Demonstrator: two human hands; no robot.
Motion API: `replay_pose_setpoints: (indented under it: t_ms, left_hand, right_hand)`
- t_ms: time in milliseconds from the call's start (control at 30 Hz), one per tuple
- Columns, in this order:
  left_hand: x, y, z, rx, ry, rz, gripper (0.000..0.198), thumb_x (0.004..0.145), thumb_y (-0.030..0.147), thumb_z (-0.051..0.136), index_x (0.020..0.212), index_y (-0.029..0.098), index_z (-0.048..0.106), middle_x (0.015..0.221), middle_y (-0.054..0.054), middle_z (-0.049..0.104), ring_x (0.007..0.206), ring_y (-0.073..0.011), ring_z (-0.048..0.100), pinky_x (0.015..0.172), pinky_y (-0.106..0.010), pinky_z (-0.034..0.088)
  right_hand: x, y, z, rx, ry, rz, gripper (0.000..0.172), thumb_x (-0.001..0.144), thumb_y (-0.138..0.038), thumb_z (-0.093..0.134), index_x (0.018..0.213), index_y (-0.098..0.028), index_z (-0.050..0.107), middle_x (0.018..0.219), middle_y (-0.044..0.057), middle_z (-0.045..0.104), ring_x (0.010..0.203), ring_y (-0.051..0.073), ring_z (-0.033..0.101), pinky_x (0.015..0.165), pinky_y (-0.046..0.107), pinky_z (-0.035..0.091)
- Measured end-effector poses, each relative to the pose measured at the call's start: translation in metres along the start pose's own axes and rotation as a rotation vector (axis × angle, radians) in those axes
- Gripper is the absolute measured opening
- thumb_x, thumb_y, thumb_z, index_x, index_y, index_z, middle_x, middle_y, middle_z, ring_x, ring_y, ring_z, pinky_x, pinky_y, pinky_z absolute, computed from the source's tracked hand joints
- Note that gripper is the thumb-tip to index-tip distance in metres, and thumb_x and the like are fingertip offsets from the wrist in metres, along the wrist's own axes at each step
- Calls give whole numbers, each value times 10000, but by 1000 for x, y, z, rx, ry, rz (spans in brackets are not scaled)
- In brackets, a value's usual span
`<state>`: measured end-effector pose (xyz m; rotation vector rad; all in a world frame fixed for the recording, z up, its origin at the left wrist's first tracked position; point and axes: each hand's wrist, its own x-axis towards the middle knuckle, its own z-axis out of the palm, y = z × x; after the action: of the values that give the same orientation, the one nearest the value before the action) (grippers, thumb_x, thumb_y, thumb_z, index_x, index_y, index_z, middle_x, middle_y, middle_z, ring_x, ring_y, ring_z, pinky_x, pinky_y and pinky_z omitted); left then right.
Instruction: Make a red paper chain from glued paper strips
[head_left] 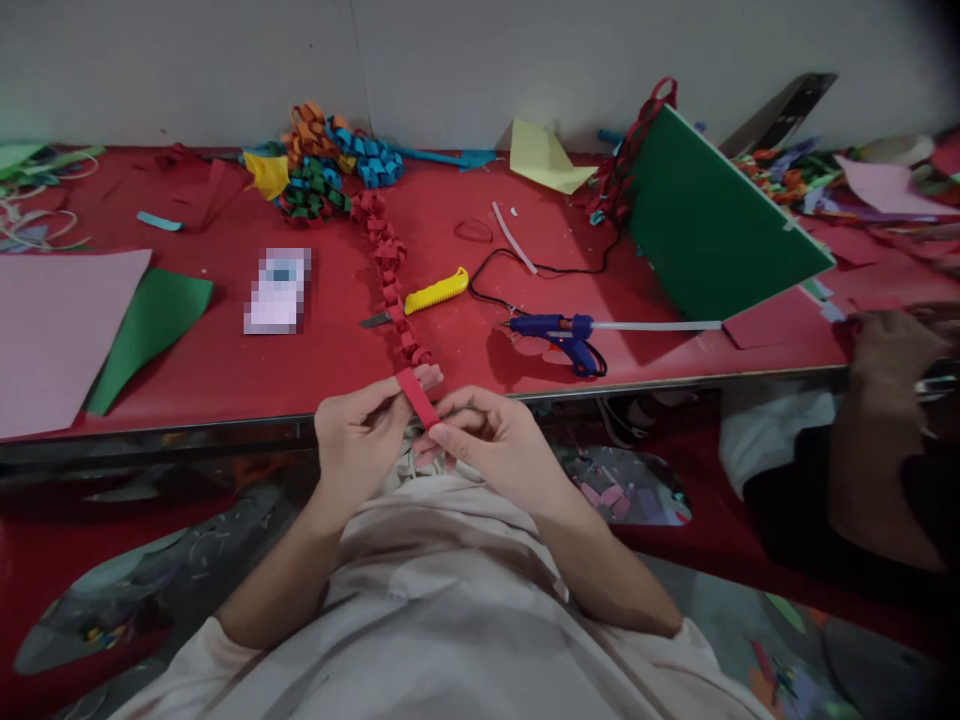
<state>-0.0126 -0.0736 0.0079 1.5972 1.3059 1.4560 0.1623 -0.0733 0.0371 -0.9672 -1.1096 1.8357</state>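
A short red paper strip (pixel 417 398) stretches between my two hands, just off the table's front edge. My left hand (pixel 367 425) pinches its upper end, and the fingers of my right hand (pixel 491 430) are closed on the lower end. Right behind the strip, a red paper chain (pixel 388 265) runs back across the table; whether the strip is linked to it is hidden by my fingers. A yellow utility knife (pixel 436 291) lies with its blade under the chain. To the right, a blue glue gun (pixel 551 326) rests on its side with a white glue stick in its back.
Orange, blue and green paper chains (pixel 315 150) are heaped at the back. A green board (pixel 720 220) leans at the right. Pink sheets (pixel 60 330) and green paper (pixel 150 330) lie left, near a pixelated object (pixel 277 290). Another person's arm (pixel 885 430) is at far right.
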Motion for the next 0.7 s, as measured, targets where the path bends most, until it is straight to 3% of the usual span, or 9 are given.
replay_pose_setpoints:
  t_ms: [100, 200, 300, 433, 500, 600, 700]
  left_hand:
    - [-3, -2, 5, -331, -105, -161, 271, 974, 379, 705, 1197, 258, 799, 1179, -75, 798, 1076, -270, 785, 995, -427, 645]
    - [-8, -3, 9, -394, -114, -173, 285, 965, 425, 711, 1156, 239, 812, 1166, -99, 799, 1094, -297, 778, 1007, -482, 639]
    - [-12, -2, 13, -254, -116, -62, 222, 963, 394, 718, 1037, 214, 826, 1281, -126, 753, 1235, -324, 717, 1044, -510, 614]
    - [-16, -5, 18, -11, -177, 196, 233, 1017, 332, 628, 886, 220, 786, 1589, -84, 518, 1533, -320, 442, 1185, -580, 473]
    - [-17, -8, 19, 85, -165, 262, 261, 1036, 268, 570, 854, 211, 747, 1626, -78, 470, 1574, -305, 374, 1203, -597, 435]
    - [-17, -9, 18, 208, -132, 326, 296, 1027, 176, 521, 771, 197, 667, 1586, -96, 523, 1570, -298, 374, 1193, -610, 417]
    - [-15, -10, 16, 317, -114, 359, 308, 999, 119, 516, 717, 203, 606, 1492, -87, 623, 1518, -299, 440, 1139, -612, 446]
  right_hand:
    - [5, 13, -1, -60, 116, -93, 357, 793, -507, 840, 852, -212, 647, 756, 23, 790, 663, 182, 774, 591, 263, 589]
    - [10, 18, -6, -88, 152, -130, 340, 814, -511, 825, 879, -213, 676, 704, 4, 761, 606, 161, 743, 572, 257, 591]
    - [14, 18, -15, -21, 95, -121, 372, 802, -537, 830, 912, -206, 701, 753, 4, 770, 645, 139, 740, 614, 243, 609]
    - [14, 14, -22, 10, 116, -124, 339, 845, -518, 799, 932, -206, 699, 809, 18, 798, 659, 132, 737, 693, 265, 637]
    - [9, 15, -21, -111, 171, -185, 261, 884, -441, 780, 985, -214, 700, 860, 31, 819, 723, 152, 771, 716, 267, 639]
    - [2, 21, -19, -455, 238, -404, 158, 970, -350, 694, 1072, -236, 733, 992, 47, 836, 881, 175, 807, 787, 267, 641]
    - [0, 30, -22, -831, 205, -648, 206, 1026, -251, 596, 1147, -269, 761, 1089, 38, 832, 948, 172, 808, 883, 279, 647]
